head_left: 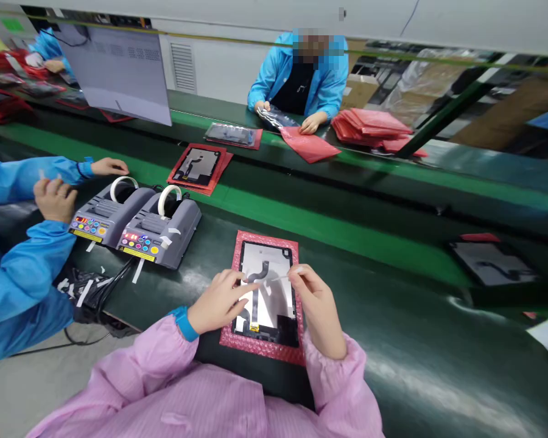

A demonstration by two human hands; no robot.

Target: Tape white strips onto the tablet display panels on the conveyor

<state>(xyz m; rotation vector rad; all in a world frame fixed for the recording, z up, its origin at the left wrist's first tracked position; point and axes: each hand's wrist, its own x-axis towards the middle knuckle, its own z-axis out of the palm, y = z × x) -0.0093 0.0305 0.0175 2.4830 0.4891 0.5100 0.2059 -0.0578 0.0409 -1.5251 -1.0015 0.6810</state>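
Note:
A tablet back panel [270,286] with a shiny metal face and a black flex cable lies on a red bubble-wrap sheet [256,347] on the dark bench in front of me. My left hand [219,301] rests on the panel's left side, fingers together, pinching one end of a thin clear tape strip [274,278]. My right hand [317,307] pinches the strip's other end above the panel's right edge. The strip stretches between both hands just over the panel.
Two grey tape dispensers [162,234] stand at my left, cut strips hanging off them. A co-worker's blue sleeves and hands [50,198] are beside them. Another panel on red wrap [198,167] lies on the green conveyor. A person in blue [301,79] handles red bags across it.

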